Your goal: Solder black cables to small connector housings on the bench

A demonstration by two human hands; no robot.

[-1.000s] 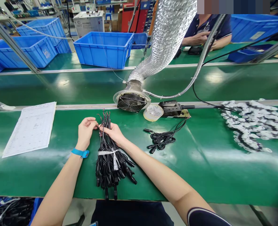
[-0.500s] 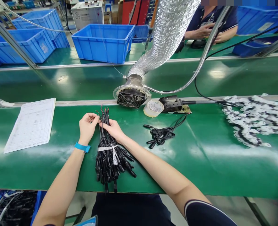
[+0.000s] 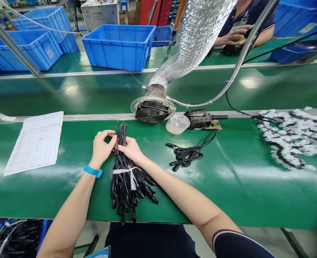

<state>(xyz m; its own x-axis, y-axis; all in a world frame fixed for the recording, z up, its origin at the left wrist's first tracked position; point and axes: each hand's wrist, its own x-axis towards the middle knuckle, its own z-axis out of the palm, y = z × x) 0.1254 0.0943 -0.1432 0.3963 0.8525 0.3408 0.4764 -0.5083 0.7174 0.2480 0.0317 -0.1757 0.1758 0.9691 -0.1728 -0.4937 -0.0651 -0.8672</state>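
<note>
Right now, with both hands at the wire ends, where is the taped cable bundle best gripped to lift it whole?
Probably at the white tape band around the cable bundle, from above, fingers down either side. The cables are cinched tightest there; below, the plug ends splay loose, and above, the left hand and right hand already occupy the wire ends.

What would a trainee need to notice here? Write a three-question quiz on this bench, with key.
1. True or false: both hands are at the wire end of the tied cable bundle.
2. What wraps the bundle's middle?
3. Which lies right of the bundle: A) paper sheet, B) loose cable coil?

Key:
1. True: left hand and right hand pinch the bare wire ends.
2. A white tie.
3. B.
</note>
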